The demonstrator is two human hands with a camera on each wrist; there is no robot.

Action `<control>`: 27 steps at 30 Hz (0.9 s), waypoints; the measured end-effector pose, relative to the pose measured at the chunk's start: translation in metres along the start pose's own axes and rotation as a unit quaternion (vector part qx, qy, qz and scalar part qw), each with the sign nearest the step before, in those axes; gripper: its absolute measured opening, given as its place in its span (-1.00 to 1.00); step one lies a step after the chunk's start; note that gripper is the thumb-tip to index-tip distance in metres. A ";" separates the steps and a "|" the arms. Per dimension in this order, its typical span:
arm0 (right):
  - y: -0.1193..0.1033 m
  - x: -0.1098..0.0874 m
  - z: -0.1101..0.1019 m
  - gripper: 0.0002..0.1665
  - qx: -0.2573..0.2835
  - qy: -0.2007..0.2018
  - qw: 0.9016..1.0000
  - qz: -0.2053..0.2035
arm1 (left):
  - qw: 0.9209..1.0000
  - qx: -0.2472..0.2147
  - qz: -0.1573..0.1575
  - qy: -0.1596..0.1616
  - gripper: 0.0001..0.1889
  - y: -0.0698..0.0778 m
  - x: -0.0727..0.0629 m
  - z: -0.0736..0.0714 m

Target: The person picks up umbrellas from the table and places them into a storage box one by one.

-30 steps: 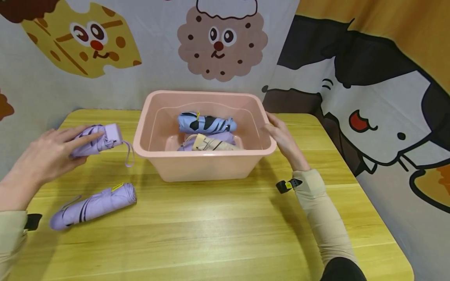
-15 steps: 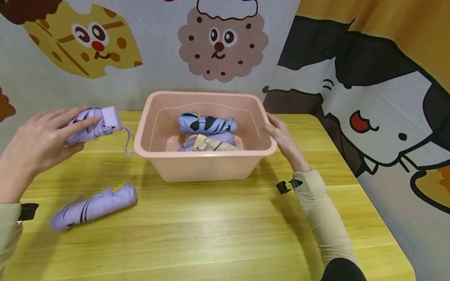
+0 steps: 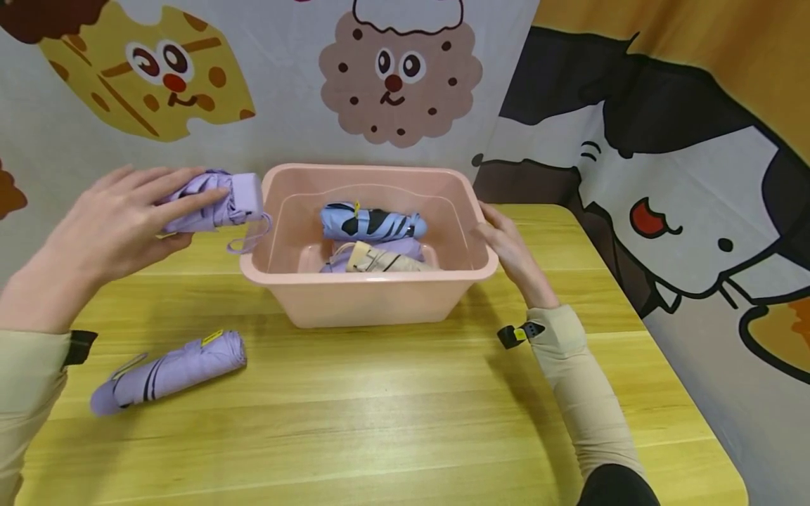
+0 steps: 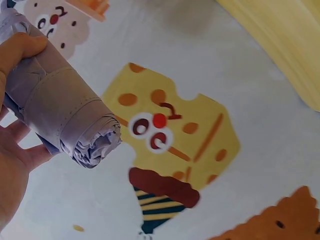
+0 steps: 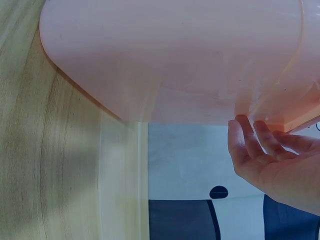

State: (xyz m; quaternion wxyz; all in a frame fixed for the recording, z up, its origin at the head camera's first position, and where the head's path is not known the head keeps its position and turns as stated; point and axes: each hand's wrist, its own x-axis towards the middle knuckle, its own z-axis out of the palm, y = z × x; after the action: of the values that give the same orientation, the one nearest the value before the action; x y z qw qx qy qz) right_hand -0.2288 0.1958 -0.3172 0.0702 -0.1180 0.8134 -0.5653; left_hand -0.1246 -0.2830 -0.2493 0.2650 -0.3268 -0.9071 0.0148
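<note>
In the head view my left hand (image 3: 126, 225) grips a folded lilac umbrella (image 3: 211, 202) above the table. Its pale square handle end and wrist loop reach over the left rim of the pink plastic bin (image 3: 354, 302). The left wrist view shows the thumb and fingers around the rolled umbrella (image 4: 62, 97). My right hand (image 3: 512, 246) holds the bin's right rim, fingers (image 5: 245, 135) against the outer wall. Inside the bin lie a blue umbrella with black patches (image 3: 373, 222), a cream one (image 3: 386, 258) and a lilac one (image 3: 405, 247), partly covered.
Another rolled lilac umbrella (image 3: 171, 372) with a yellow tag lies on the wooden table (image 3: 380, 407), left and nearer than the bin. A cartoon-printed cloth (image 3: 285, 91) hangs behind the table and along its right side.
My left hand has lifted the held umbrella and brought it rightward to the bin's left rim. The right hand, the bin and the umbrella on the table have stayed put.
</note>
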 end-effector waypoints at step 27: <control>0.001 0.001 0.001 -0.28 0.000 0.003 1.000 0.005 | 0.990 0.002 0.106 -0.097 -0.22 0.029 0.099 0.006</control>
State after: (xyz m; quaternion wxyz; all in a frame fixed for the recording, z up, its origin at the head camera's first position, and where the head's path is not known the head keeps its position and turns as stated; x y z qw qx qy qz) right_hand -0.2300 0.1953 -0.3187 0.0701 -0.1124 0.8140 -0.5655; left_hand -0.1749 -0.2001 -0.2140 0.1736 -0.4180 -0.8884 0.0759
